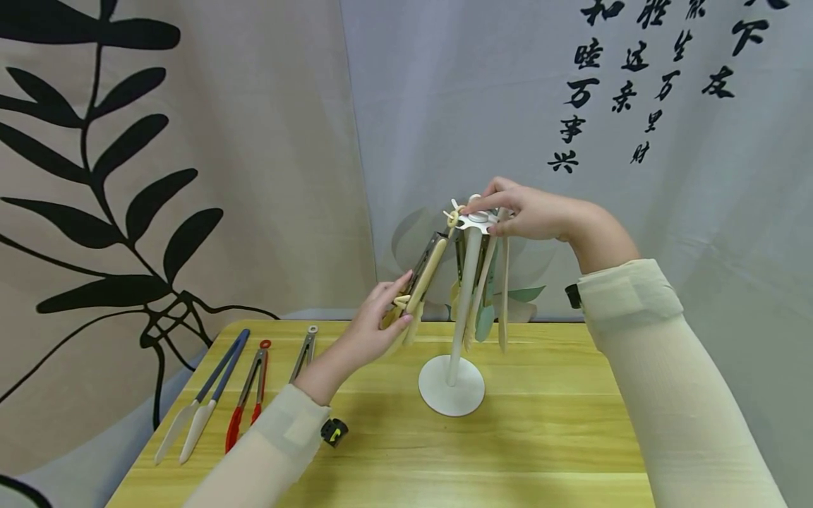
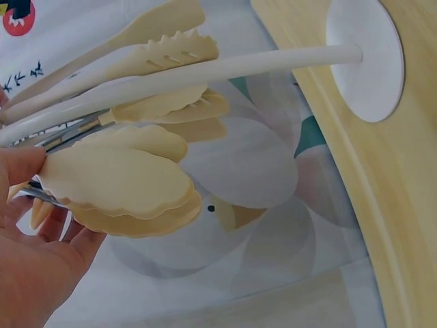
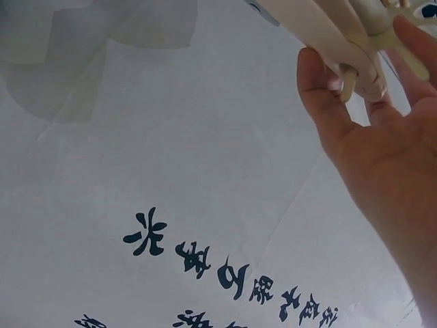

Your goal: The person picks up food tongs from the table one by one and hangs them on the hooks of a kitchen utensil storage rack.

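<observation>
Slanting out from the top of a slim white rack, one pair of pale-yellow tongs shows smooth, scallop-edged paired heads. Its ring end meets the hooks; whether it is fully hooked cannot be made out. The left hand holds the tongs between thumb and fingers, while the right hand pinches the rack's top, its fingers hiding part of it. Behind the post, flat and toothed cream utensils and a green rounded one hang overlapped, too crowded to count. One round, disc-shaped base stands on the yellow wood-grain table. Three more pairs lie at the table's left: blue tongs with whitish tips, red-tipped tongs and metal tongs, whose lower part the left forearm covers.
</observation>
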`<state>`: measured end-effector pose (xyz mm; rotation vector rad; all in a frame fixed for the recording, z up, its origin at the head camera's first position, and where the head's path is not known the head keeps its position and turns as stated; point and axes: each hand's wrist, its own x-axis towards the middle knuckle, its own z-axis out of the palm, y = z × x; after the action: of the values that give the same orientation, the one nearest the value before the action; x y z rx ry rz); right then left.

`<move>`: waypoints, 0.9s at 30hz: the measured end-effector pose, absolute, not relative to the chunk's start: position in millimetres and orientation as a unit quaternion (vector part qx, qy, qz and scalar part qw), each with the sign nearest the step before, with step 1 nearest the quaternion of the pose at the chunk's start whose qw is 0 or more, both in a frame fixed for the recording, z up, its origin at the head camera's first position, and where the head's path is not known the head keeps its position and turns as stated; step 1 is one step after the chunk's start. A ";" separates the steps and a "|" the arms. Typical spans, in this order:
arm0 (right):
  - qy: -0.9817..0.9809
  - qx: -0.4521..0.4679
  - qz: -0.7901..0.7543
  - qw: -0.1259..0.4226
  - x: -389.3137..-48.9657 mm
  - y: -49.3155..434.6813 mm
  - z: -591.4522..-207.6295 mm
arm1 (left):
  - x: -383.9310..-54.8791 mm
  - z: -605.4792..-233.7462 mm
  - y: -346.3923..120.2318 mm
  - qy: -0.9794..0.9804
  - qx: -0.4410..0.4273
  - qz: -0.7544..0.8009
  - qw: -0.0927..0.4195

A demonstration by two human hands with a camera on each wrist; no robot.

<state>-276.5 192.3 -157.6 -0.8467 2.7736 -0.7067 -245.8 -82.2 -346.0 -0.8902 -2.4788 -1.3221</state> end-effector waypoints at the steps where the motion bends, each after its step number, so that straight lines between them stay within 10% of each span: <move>1: 0.926 -0.283 -0.236 0.079 -276.3 192.1 -157.7 | -245.9 -346.4 -82.1 -0.837 -0.302 -0.445 0.098; 27: 0.929 -0.274 -0.238 0.074 -274.8 190.2 -158.0 | -245.5 -348.3 -71.8 -0.863 -0.266 -0.418 0.095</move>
<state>-274.8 190.2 -158.0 -0.8231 2.7885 -0.7132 -245.5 -71.8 -348.3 -0.7899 -2.5600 -1.2398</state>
